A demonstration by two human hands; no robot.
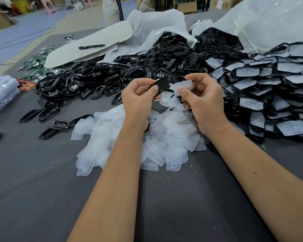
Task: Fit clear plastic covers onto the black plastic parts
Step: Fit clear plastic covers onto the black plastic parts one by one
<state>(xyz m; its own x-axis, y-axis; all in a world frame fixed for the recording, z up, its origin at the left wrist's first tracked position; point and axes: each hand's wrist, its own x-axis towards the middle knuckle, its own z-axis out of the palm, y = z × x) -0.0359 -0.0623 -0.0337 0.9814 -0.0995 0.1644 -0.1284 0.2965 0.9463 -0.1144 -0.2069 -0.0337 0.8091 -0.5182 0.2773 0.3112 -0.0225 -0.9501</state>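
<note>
Holding one piece in each hand above the loose clear covers.
The left hand pinches a black part; the right hand pinches a clear cover.

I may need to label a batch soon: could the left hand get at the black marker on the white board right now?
Probably not right away. The left hand is gripping a black part, and the marker lies far beyond the heap of black parts; nothing covers it.

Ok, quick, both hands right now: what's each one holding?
Left hand: pinching a black plastic part.
Right hand: pinching a clear plastic cover, not yet fitted on.
</note>
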